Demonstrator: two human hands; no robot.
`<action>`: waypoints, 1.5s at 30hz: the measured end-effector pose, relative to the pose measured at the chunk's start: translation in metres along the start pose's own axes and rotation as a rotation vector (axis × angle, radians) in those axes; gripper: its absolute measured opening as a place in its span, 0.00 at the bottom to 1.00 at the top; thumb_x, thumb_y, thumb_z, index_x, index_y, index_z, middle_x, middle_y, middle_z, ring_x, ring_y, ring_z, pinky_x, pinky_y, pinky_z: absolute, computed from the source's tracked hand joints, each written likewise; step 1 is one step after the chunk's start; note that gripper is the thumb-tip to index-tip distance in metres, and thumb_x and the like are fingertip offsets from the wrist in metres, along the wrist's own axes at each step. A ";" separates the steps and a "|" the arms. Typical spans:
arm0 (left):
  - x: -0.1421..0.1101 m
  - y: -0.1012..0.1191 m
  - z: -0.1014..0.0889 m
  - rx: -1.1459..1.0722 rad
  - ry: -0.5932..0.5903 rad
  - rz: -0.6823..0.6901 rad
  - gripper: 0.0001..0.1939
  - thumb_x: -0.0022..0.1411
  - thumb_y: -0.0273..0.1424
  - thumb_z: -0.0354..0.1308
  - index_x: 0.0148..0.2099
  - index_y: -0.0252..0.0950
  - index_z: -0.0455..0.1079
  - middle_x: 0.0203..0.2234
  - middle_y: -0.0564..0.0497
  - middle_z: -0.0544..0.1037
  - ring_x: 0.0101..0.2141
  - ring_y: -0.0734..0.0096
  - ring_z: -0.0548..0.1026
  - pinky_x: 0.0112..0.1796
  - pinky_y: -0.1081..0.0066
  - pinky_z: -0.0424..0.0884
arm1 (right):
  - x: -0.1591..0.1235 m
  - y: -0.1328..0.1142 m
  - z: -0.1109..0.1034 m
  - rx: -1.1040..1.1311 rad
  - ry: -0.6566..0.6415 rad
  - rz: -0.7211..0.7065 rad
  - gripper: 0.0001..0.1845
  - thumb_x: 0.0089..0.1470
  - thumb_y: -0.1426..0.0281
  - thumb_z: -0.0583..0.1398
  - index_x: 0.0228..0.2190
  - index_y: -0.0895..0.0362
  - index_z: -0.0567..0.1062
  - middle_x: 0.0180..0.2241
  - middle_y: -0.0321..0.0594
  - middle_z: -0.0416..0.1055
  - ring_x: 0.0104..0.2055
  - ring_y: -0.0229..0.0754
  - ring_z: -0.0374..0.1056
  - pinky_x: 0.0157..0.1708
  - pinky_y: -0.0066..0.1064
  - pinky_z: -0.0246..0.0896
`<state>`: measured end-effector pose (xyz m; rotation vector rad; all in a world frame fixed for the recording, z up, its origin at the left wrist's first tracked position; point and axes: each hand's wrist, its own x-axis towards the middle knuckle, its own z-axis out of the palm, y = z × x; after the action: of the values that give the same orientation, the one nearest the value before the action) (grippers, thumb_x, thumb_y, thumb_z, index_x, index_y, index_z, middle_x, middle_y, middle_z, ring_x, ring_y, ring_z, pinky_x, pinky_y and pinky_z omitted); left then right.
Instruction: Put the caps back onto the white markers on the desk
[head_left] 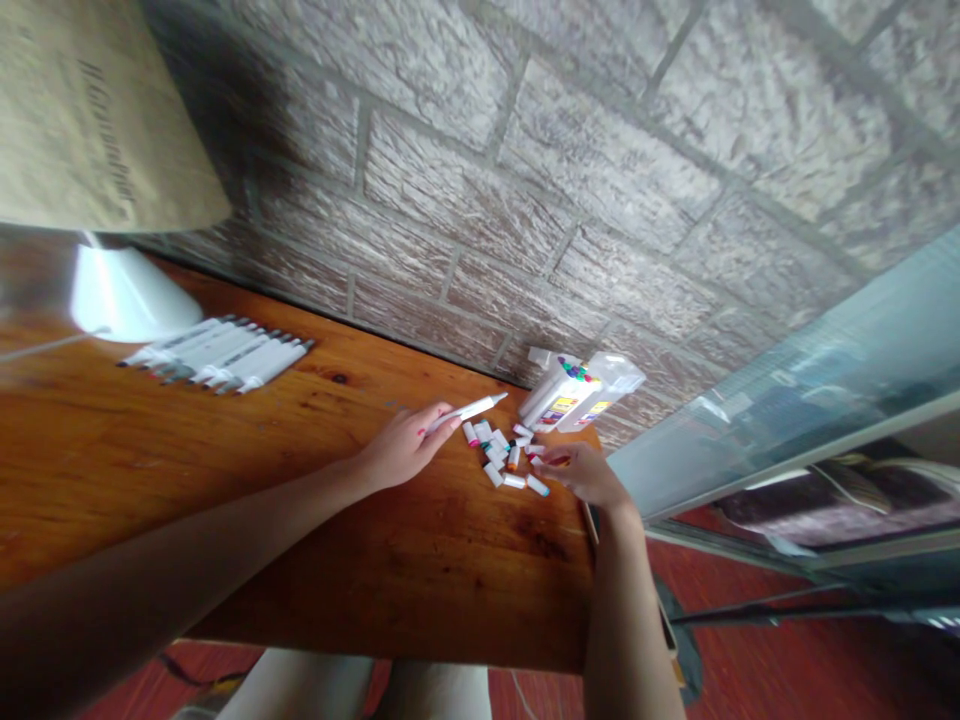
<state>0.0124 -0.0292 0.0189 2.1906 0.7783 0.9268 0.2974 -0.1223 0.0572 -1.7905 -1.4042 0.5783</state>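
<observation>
A white marker (pixel 480 407) without a cap is gripped in my left hand (pixel 405 445), its pale grey tip pointing right and away from me. Loose marker caps (pixel 495 440), white with coloured ends, lie in a scattered pile just right of that hand. At the pile's right edge is my right hand (pixel 585 474), its fingers curled and pinched together. Its fingertips are beside a cap with a red end (pixel 534 458); whether anything is between them is hidden. Behind the pile stands a clear plastic case (pixel 559 400) filled with upright markers showing colourful ends.
Several white markers (pixel 217 352) lie side by side on the wooden table (pixel 360 570) at the left. A lamp with a tan shade (pixel 97 120) and white base (pixel 131 290) stands behind them. A stone-block wall (pixel 465 180) borders the back, and a glass panel (pixel 787 340) the right.
</observation>
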 end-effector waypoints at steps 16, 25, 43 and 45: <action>-0.004 -0.004 0.005 -0.059 -0.048 0.076 0.18 0.72 0.43 0.45 0.46 0.39 0.72 0.35 0.50 0.79 0.37 0.68 0.77 0.40 0.73 0.67 | -0.001 -0.042 0.057 0.790 0.277 0.025 0.19 0.44 0.60 0.70 0.33 0.57 0.72 0.16 0.25 0.59 0.18 0.29 0.51 0.18 0.23 0.43; -0.002 -0.002 0.001 -0.079 -0.056 0.089 0.17 0.72 0.42 0.45 0.42 0.38 0.71 0.32 0.51 0.79 0.34 0.69 0.76 0.37 0.74 0.66 | -0.003 -0.043 0.065 0.691 0.083 -0.018 0.24 0.46 0.61 0.69 0.44 0.55 0.72 0.21 0.26 0.67 0.18 0.29 0.55 0.18 0.22 0.47; -0.001 -0.012 0.002 0.080 -0.098 0.140 0.19 0.71 0.44 0.46 0.48 0.39 0.72 0.38 0.50 0.82 0.36 0.69 0.79 0.37 0.75 0.68 | -0.006 -0.041 0.061 0.604 -0.035 -0.050 0.17 0.44 0.59 0.70 0.35 0.55 0.80 0.22 0.29 0.72 0.18 0.29 0.60 0.19 0.23 0.55; 0.000 -0.013 0.002 0.103 -0.097 0.144 0.20 0.71 0.45 0.46 0.49 0.38 0.72 0.38 0.50 0.82 0.36 0.68 0.79 0.38 0.74 0.68 | -0.006 -0.042 0.058 0.597 -0.065 -0.046 0.17 0.43 0.59 0.71 0.34 0.56 0.81 0.21 0.29 0.71 0.18 0.29 0.59 0.19 0.23 0.55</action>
<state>0.0104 -0.0223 0.0083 2.3885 0.6421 0.8597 0.2273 -0.1070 0.0547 -1.2667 -1.1488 0.9244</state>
